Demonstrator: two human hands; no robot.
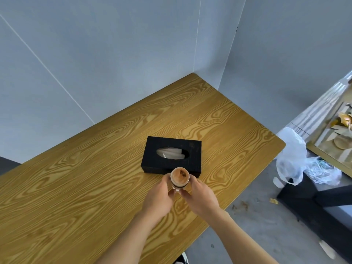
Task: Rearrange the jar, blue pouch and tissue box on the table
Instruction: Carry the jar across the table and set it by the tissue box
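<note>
A small jar [180,176] with a wooden lid stands upright just in front of the black tissue box [152,157], near the middle of the wooden table [95,168]. My left hand [161,197] wraps the jar's left side and my right hand [202,197] wraps its right side, so both hold it. White tissue shows in the box's oval opening. No blue pouch is visible in this view; the jar's lower body is hidden by my fingers.
Grey walls close the table's far and left sides. The table's right edge drops to a concrete floor. A white plastic bag [291,159] on a dark bench and a gold-framed tray of scraps [335,138] lie to the right.
</note>
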